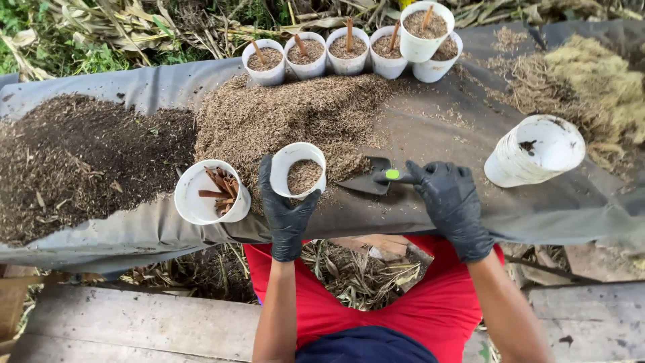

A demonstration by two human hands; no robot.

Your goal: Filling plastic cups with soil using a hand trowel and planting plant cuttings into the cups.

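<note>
My left grip (287,210) wraps a half-filled white cup (299,171) at the table's (430,222) near edge; my right grip (451,202) clasps the trowel (371,177). Tilted, the cup could spill. Beyond, husk pile (295,117), then filled cups (349,50).

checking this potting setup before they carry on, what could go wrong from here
The cup in the left hand is tilted and partly filled, so mix could spill over the sheet edge. The trowel in the right hand lies close to that cup; a quick scoop might knock it. The stacked cup atop the back row looks perched and might topple.
</note>
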